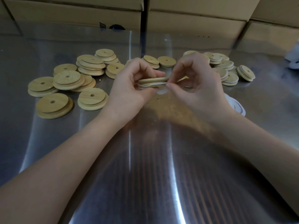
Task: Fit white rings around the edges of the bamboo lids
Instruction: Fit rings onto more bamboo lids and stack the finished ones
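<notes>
A round bamboo lid (152, 80) with a stepped edge was held edge-on above the middle of the shiny steel table (153, 159), between both hands. A thin white ring (149, 85) sat partly around its lower edge. The left hand (129, 88) gripped the lid's left side with curled fingers, while the right hand (199, 83) pinched the ring at the lid's right edge. Bare bamboo lids (68, 78) lay piled far left. Ringed lids (226, 70) were heaped far right, with loose white rings (236, 105) nearer. Brown cardboard boxes (194, 21) stood behind.
</notes>
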